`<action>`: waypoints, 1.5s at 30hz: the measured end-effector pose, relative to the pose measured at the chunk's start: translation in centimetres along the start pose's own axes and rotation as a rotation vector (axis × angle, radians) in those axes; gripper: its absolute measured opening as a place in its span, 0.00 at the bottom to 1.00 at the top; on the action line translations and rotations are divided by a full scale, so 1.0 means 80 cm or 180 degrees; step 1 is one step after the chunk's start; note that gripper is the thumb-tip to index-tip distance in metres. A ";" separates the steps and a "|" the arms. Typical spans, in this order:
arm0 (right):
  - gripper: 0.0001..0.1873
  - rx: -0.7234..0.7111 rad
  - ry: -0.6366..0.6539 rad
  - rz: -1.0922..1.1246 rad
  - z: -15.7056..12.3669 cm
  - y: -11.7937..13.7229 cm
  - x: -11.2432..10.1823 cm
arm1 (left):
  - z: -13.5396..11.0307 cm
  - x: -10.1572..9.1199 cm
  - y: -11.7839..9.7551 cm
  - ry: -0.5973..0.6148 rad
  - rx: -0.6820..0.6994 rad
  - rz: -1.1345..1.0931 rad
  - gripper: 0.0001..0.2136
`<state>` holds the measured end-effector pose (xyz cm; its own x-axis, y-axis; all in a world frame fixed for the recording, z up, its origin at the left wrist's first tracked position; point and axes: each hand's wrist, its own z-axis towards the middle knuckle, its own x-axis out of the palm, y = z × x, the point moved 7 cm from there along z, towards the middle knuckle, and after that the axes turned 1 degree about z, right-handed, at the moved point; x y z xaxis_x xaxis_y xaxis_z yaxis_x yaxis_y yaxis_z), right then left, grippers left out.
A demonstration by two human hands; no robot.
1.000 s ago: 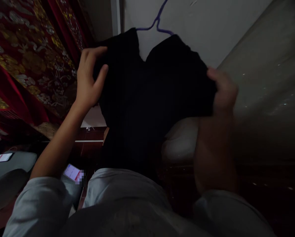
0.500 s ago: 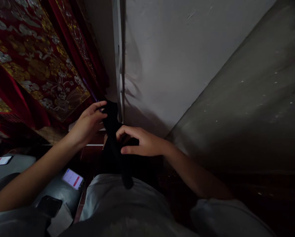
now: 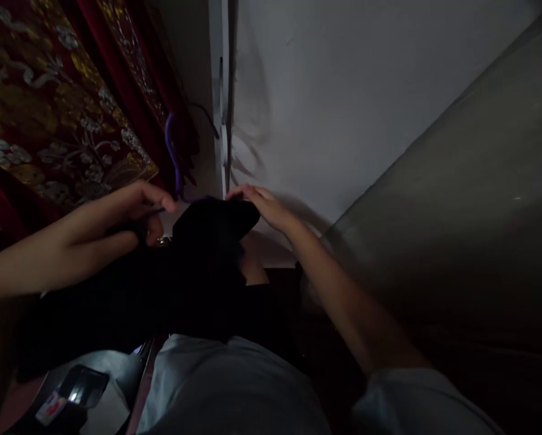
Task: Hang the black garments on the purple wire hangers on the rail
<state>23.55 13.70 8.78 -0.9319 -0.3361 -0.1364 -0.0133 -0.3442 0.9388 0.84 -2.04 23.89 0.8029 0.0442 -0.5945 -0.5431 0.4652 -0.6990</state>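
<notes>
A black garment (image 3: 207,241) is spread between my hands, its folds hard to make out in the dark. A thin purple clothes hanger (image 3: 174,160) shows above it, its curved hook pointing up and its lower part running behind the cloth. My left hand (image 3: 130,223) is at the left, fingers curled around a purple arm of the hanger. At the upper right edge of the garment is my right hand (image 3: 261,202), its fingers bent over the cloth. The thumb of that hand is hidden.
A red curtain with gold and silver embroidery (image 3: 103,115) hangs at the left. A grey-white panel (image 3: 325,121) with a metal edge stands ahead. A dark phone (image 3: 84,386) lies on a grey seat (image 3: 116,365) at lower left.
The black cloth has gone from a narrow hanging strip to a wide spread. The purple hanger has come into view. My left hand has moved left and nearer; my right hand has moved up.
</notes>
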 end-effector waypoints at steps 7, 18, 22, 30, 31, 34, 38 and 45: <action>0.24 0.0275 -0.0902 0.1151 -0.030 0.030 -0.076 | 0.055 -0.035 0.025 0.0360 0.1181 0.1830 0.14; 0.10 -0.0320 -0.1899 0.1164 -0.002 0.126 -0.135 | 0.019 0.045 0.054 -0.0919 0.1508 0.2139 0.15; 0.08 -0.0622 -0.2081 0.1354 -0.006 0.142 -0.139 | 0.005 0.115 0.070 0.0227 0.1352 0.2204 0.23; 0.12 -0.0524 -0.1886 0.1361 -0.041 0.106 -0.134 | 0.020 0.170 0.125 0.0863 -0.0271 0.2738 0.28; 0.15 -0.0508 -0.1951 0.1332 -0.053 0.092 -0.136 | 0.015 0.179 0.135 0.0958 -0.0379 0.2774 0.25; 0.15 -0.0482 -0.2179 0.1020 -0.076 0.061 -0.144 | -0.011 0.207 0.162 0.1156 -0.0509 0.2442 0.21; 0.04 -0.0531 -0.2899 0.0356 -0.098 0.059 -0.153 | -0.053 0.229 0.177 0.0477 -0.0391 0.1276 0.16; 0.08 -0.0426 -0.2963 0.0608 -0.207 0.028 -0.003 | -0.124 0.252 0.166 -0.1235 -0.0149 -0.0041 0.04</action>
<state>29.76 -1.53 5.70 -0.8291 0.4144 0.3752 0.1565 -0.4724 0.8674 7.39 -3.71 -1.35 0.8382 0.3737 -0.3972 -0.5357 0.4274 -0.7282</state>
